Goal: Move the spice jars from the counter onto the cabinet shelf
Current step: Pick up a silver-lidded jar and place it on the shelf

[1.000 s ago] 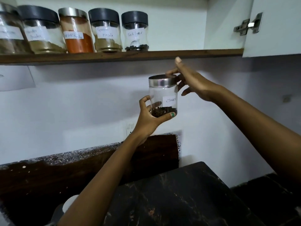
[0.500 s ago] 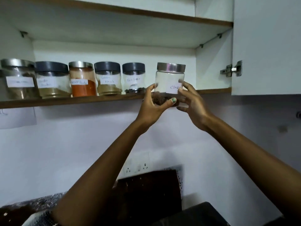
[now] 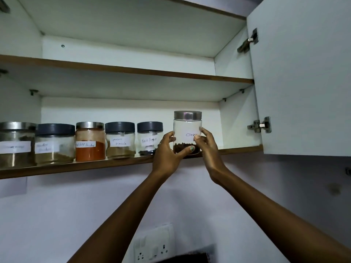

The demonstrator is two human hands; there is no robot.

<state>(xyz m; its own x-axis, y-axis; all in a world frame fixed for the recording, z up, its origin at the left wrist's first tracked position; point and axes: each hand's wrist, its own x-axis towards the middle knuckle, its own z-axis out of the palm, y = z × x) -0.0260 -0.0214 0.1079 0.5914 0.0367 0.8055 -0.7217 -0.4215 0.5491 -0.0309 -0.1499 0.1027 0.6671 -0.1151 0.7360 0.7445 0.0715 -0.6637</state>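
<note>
Both hands grasp the cloves jar (image 3: pixel 187 132): the left hand (image 3: pixel 169 151) wraps its lower left side with the thumb across the front, and the right hand (image 3: pixel 206 147) presses its right side. The jar stands upright at the front edge of the lower cabinet shelf (image 3: pixel 95 165), just right of the black pepper jar (image 3: pixel 149 138). Four more jars line the shelf further left. The cabinet door (image 3: pixel 303 82) hangs open on the right.

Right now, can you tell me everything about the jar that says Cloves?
The Cloves jar is clear, glass-looking, with a shiny metal lid and a handwritten white label. A shallow layer of dark cloves sits at its bottom. It stands upright at the front edge of the lower cabinet shelf, right of the Black Pepper jar. The left hand and right hand grip its sides.
</note>
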